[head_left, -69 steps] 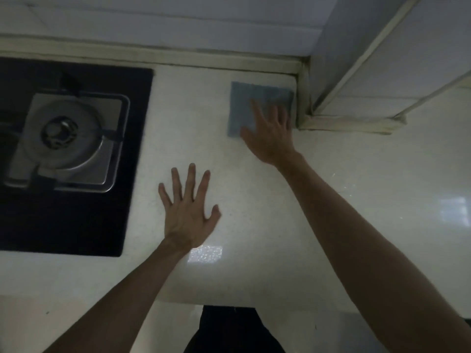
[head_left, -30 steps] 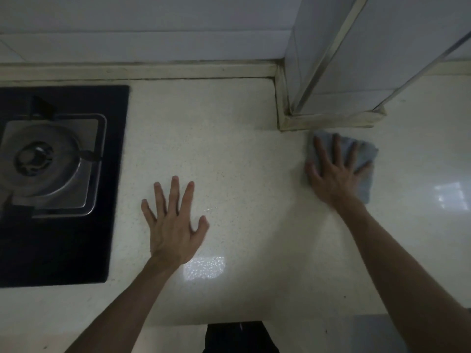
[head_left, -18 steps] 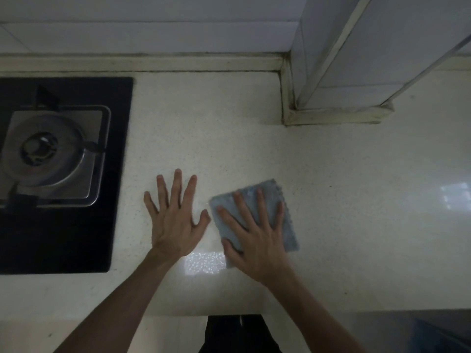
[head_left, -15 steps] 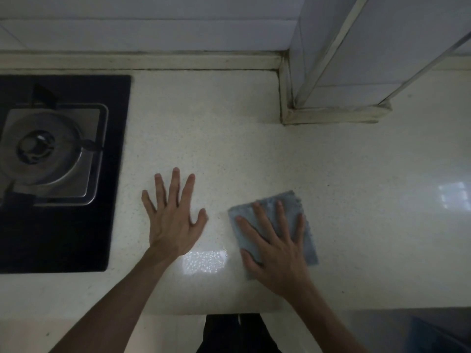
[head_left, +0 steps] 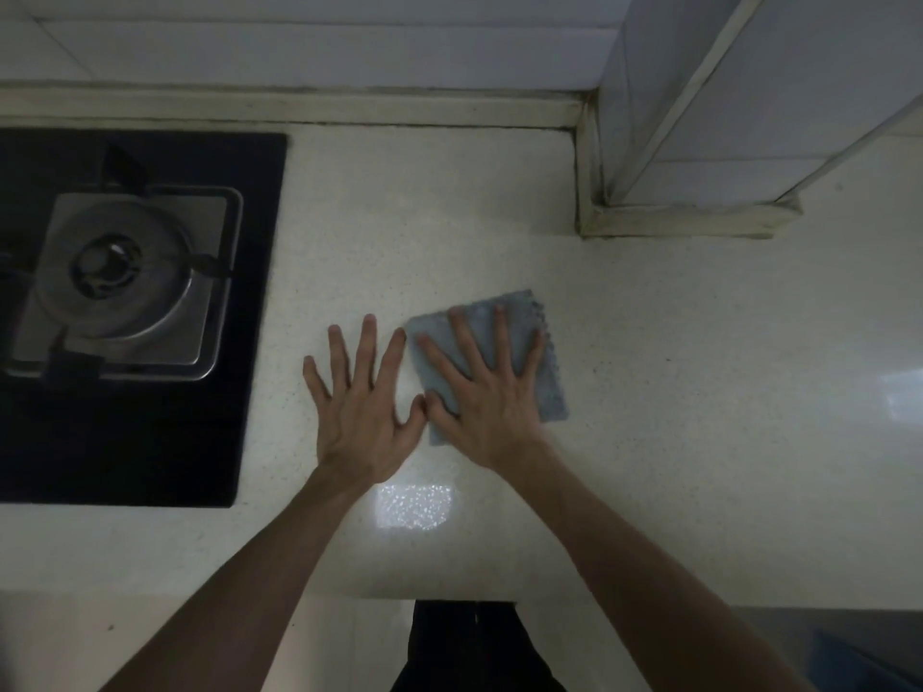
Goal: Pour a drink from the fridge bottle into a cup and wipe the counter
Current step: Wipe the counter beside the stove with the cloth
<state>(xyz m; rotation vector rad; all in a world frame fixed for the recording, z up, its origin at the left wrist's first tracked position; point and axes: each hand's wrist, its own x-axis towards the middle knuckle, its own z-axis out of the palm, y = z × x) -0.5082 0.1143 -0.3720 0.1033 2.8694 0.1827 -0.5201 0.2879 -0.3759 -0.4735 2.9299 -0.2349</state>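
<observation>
Your right hand [head_left: 492, 392], fingers spread flat on the grey cloth [head_left: 547, 387], has swept it left since 0.5 s ago; its edge now meets your splayed, empty left hand [head_left: 357, 407] at 9 o'clock. Counter [head_left: 699, 392] wipe underway.

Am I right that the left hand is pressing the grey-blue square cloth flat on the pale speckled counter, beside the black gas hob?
Not quite: the head view shows the right hand pressing the grey-blue square cloth flat on the pale speckled counter, beside the black gas hob. The left hand lies bare on the counter.
</observation>
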